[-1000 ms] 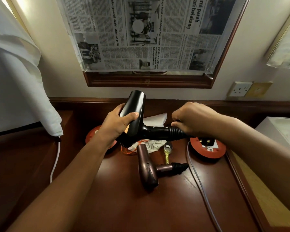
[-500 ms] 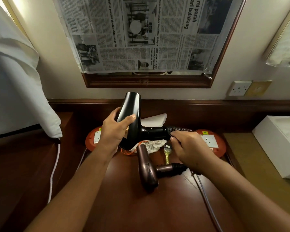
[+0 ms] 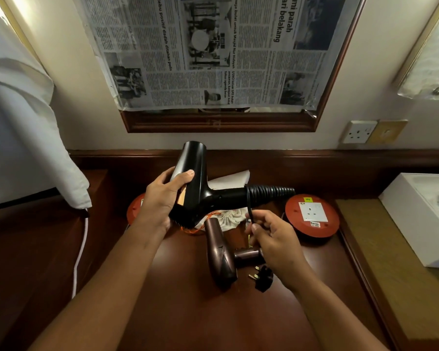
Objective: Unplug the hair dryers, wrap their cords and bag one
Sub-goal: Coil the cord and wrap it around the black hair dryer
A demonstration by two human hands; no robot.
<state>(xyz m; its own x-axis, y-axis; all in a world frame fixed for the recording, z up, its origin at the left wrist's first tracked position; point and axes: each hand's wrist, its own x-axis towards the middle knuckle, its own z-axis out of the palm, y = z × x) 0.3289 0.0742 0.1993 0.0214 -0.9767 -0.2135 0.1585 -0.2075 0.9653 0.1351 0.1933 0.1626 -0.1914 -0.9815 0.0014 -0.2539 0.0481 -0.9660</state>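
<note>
My left hand (image 3: pixel 162 201) grips the barrel of a black hair dryer (image 3: pixel 195 183) held above the wooden desk (image 3: pixel 188 312), its handle pointing right. Black cord (image 3: pixel 269 193) is coiled tightly round that handle. My right hand (image 3: pixel 274 239) pinches the loose end of this cord just below the handle. A black plug (image 3: pixel 262 277) hangs under my right wrist. A bronze hair dryer (image 3: pixel 221 257) lies on the desk beneath, partly hidden by my right hand. A white cloth bag (image 3: pixel 228 214) with an orange drawstring sits behind it.
Two round red extension reels lie on the desk: one on the right (image 3: pixel 312 215) with an empty socket, one on the left (image 3: pixel 134 211) behind my left hand. A wall socket (image 3: pixel 357 131) is at right. A white box (image 3: pixel 421 214) stands far right. A white cable (image 3: pixel 80 252) hangs at left.
My right hand has come down from the handle's end to below it, drawing the cord round the handle. The plug now dangles under my wrist. The right reel's socket is uncovered.
</note>
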